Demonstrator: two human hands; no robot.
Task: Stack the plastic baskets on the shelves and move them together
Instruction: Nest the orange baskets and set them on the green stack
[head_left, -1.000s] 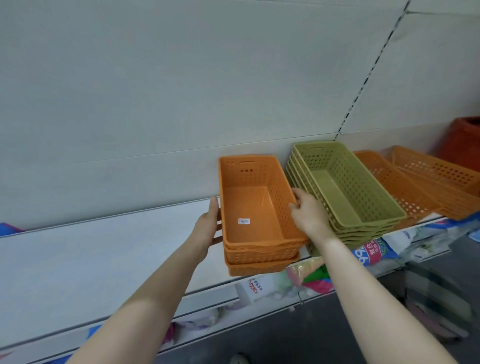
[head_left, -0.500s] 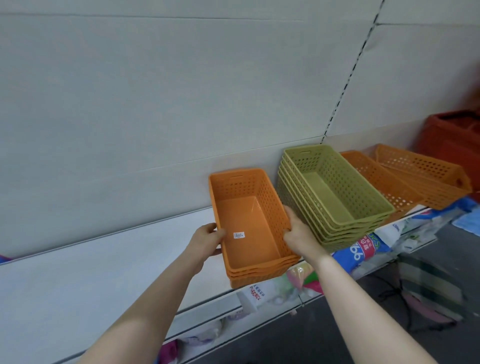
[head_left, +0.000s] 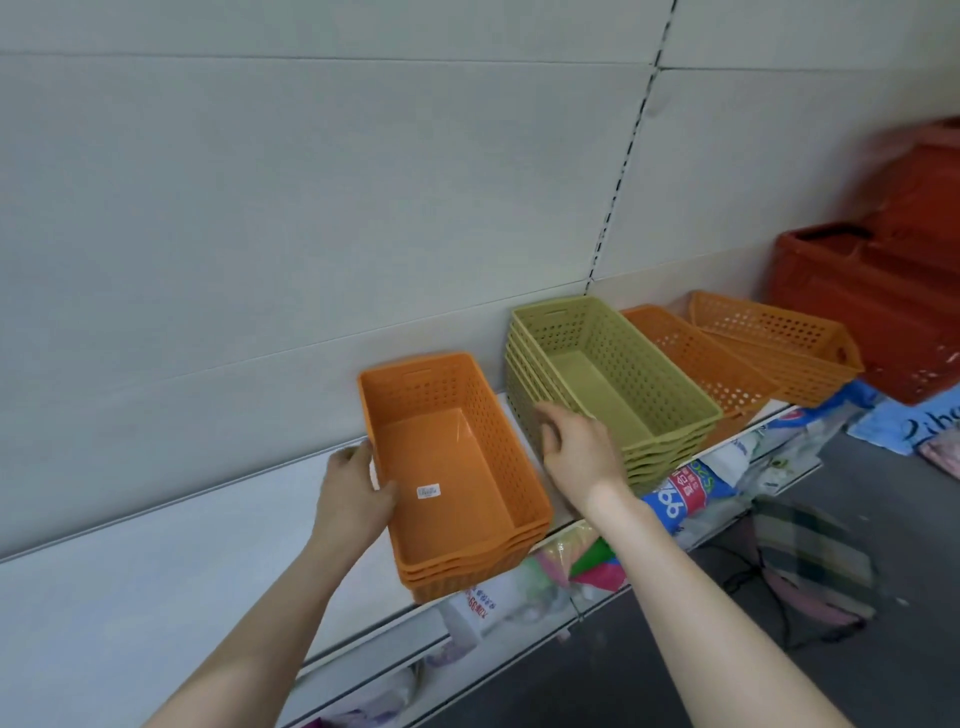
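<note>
A stack of three orange plastic baskets (head_left: 457, 467) rests on the white shelf (head_left: 156, 571), its front end jutting over the shelf edge. My left hand (head_left: 353, 499) grips the stack's left rim, thumb inside the top basket. My right hand (head_left: 576, 447) hovers with fingers spread in the gap between the orange stack and a stack of several green baskets (head_left: 613, 374); it holds nothing. Two more orange basket stacks (head_left: 696, 358) (head_left: 774, 338) lie further right, the far one tilted.
Dark red crates (head_left: 872, 301) stand at the right end of the shelf. The grey back panel (head_left: 363, 208) rises right behind the baskets. Packaged goods (head_left: 680, 493) fill the shelf below. The white shelf stretches bare to the left of my left hand.
The orange stack has been set down on the shelf. My right hand has let go of its right rim and opened beside the green stack. My left hand still holds the left rim.
</note>
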